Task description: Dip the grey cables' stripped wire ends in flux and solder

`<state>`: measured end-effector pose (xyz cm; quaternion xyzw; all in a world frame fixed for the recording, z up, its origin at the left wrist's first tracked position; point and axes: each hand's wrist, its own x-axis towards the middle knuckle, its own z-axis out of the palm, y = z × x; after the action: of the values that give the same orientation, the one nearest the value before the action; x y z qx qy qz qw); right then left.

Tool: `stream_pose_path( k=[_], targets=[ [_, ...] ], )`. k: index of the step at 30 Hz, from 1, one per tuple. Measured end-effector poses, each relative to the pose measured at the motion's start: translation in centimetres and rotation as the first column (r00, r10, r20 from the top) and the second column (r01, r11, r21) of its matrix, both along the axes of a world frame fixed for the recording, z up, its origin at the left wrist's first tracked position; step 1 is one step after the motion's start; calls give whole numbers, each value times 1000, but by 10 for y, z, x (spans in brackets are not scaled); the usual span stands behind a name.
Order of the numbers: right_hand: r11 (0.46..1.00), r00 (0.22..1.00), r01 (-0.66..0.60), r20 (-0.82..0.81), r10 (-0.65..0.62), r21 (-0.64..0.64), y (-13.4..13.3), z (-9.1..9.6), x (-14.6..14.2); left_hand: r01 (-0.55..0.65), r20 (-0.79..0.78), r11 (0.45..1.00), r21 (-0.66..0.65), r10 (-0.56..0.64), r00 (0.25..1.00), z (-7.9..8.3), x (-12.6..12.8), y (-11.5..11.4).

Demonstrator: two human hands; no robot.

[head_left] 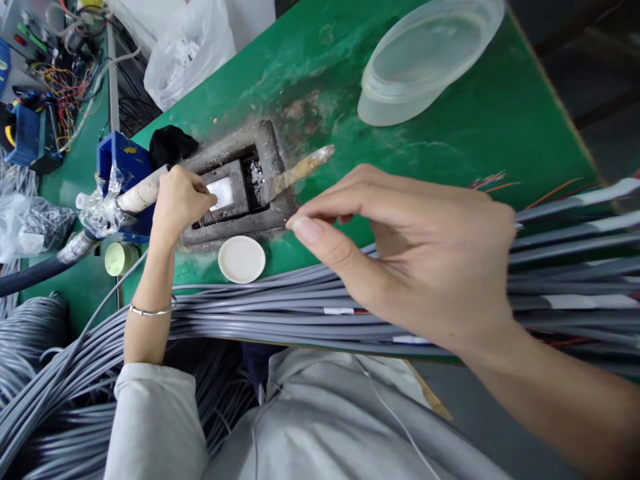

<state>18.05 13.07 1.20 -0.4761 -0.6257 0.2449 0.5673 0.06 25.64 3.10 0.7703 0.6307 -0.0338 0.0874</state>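
My left hand point(177, 200) is closed at the left edge of a grey, crusted solder pot point(230, 187) with bright molten metal in it. Its fingers pinch thin wire ends held down at the pot's rim. My right hand point(400, 253) hovers over the green bench in front of the pot. Thumb and forefinger are pressed together in a pinch, and what they hold is too small to make out. A bundle of grey cables point(300, 313) runs across the bench under both arms. A crusted stick point(295, 175) leans in the pot.
A clear plastic bowl point(430, 57) sits at the back right. A white round lid point(241, 259) and a small green-capped jar point(120, 257) lie in front of the pot. A blue holder point(120, 167), a white plastic bag point(187, 50) and electrical gear point(45, 80) stand at the left.
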Motion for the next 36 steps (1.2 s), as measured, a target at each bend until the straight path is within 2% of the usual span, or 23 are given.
stream_pose_path(
  k=[7, 11, 18, 24, 28, 31, 33, 36],
  targets=[
    [997, 999, 39, -10, -39, 62, 3, -1, 3, -19, -187, 999, -26, 13, 982, -9, 10, 13],
    [997, 999, 49, -14, -48, 66, 4, 1, 2, -17, -186, 1000, -14, 15, 982, -12, 11, 16],
    [997, 996, 71, -52, -71, 0, 5, 4, 2, -11, -158, 1000, 9, 12, 987, -17, 13, 17],
    [998, 997, 62, -46, -61, 21, 3, 4, 2, 20, -106, 999, 45, -15, 994, -23, 13, 18],
    [997, 997, 73, -11, -72, 30, 3, 3, 3, 20, 25, 997, 80, -22, 999, -15, 10, 9],
    [996, 997, 78, -30, -77, 53, 3, 2, 4, 10, 249, 999, 46, -21, 968, -1, 7, -11],
    [994, 995, 89, -57, -85, 64, 4, 1, 4, 7, 419, 1000, 1, -7, 908, 8, 5, -29],
    [993, 991, 96, -98, -88, 73, 5, -1, 2, -10, 641, 999, -53, 42, 766, 18, 4, -57]
  ],
)
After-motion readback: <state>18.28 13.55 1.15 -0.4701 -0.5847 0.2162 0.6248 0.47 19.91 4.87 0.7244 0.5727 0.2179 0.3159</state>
